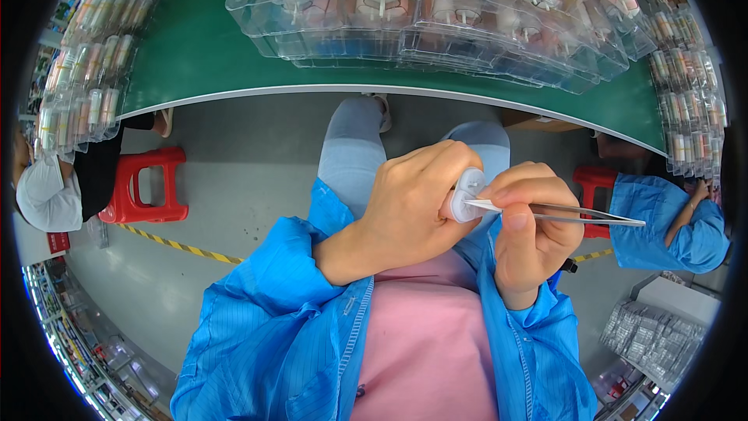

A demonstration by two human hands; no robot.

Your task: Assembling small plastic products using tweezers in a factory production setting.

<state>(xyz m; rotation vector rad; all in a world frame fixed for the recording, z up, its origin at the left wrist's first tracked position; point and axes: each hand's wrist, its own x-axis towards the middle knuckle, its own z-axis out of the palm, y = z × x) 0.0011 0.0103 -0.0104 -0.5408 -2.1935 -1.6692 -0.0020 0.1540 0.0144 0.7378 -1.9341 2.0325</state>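
My left hand (417, 201) is closed around a small object with a white, two-lobed end face (466, 195); the rest of it is hidden in my fist. My right hand (534, 222) pinches a pair of silver tweezers (604, 217), whose joined end points out to the right. Between my right fingertips and the white end face, a narrow white point (485, 204) touches or nearly touches that face. Whether this is the tweezer tips or a separate piece, I cannot tell. Both hands are above my lap, in front of the table edge.
Stacked clear plastic trays (436, 51) with pink and white cylindrical items stand on the green table (187, 47). More filled trays line its left (89, 86) and right (686, 93) ends. Red stools (160, 187) and seated people (662, 222) are at both sides.
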